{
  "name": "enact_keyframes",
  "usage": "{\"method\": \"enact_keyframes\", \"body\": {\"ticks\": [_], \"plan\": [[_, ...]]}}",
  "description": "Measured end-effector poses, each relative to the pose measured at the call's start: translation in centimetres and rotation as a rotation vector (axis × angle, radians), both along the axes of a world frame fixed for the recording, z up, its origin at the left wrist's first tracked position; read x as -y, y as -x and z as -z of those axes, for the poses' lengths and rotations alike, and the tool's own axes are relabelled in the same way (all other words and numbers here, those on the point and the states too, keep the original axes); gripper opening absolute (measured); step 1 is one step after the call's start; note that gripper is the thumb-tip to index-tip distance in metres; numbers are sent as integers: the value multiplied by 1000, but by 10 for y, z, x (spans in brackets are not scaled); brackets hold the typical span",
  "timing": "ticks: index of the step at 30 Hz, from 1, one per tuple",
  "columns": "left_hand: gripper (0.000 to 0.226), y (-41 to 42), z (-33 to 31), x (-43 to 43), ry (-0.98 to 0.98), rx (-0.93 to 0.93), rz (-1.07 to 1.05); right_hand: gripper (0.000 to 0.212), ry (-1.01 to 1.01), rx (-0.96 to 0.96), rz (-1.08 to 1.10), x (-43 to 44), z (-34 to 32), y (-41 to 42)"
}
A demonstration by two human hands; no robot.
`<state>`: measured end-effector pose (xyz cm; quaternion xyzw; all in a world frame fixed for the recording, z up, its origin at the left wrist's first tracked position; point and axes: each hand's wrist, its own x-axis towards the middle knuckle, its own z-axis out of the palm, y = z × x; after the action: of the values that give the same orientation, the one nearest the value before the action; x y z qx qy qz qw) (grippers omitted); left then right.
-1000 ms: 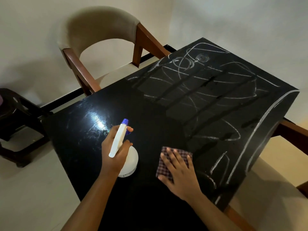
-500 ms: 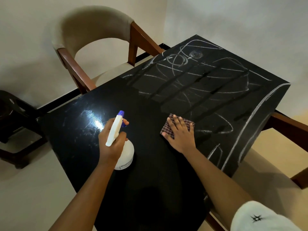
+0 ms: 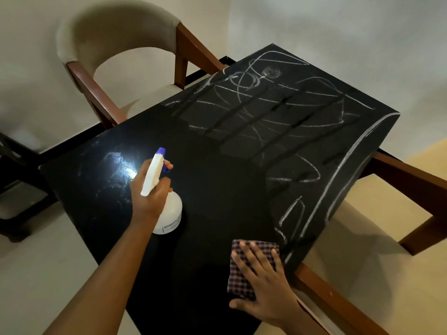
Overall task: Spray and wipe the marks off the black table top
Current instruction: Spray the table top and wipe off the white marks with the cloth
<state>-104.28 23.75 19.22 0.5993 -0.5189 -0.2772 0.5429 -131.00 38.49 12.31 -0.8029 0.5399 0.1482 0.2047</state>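
Right grip (image 3: 268, 293) with cloth (image 3: 267, 249), nearer now.

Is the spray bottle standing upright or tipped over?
Upright: the spray bottle has its base down and nozzle up, gripped by the left hand.

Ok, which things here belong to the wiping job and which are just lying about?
Job: spray bottle, gripped by left hand; checked cloth under right hand; white marks; black table top.
Lying about: beige chair; dark stool.
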Motion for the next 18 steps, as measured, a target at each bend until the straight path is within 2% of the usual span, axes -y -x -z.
{"method": "enact_keyframes", "body": {"ticks": [3,5,8,9,11,12,14,16,18], "plan": [[47,1,-2,1,-12,1,-13,103,-67,-27,-64,-19,0,8],[46,2,-2,1,-24,-1,-21,105,-161,-31,-77,-24,-1,11],[37,2,-2,-1,-48,15,-31,92,-140,60,-124,-30,-7,18],[37,3,-3,-2,-55,21,-25,88,-103,96,-168,-33,-6,22],[42,4,-10,-5,-72,17,-1,85,-174,151,-217,-43,-12,27],[46,5,-14,-6,-90,10,9,82,-159,168,-233,-47,-12,29],[45,10,-22,-11,-125,-9,27,80,2,156,-225,-56,-11,29],[42,20,-28,-22,-181,-28,60,89,55,154,-185,-69,-7,27],[40,33,-33,-38,-248,-68,127,105,-30,213,-100,-81,-3,26]]}}
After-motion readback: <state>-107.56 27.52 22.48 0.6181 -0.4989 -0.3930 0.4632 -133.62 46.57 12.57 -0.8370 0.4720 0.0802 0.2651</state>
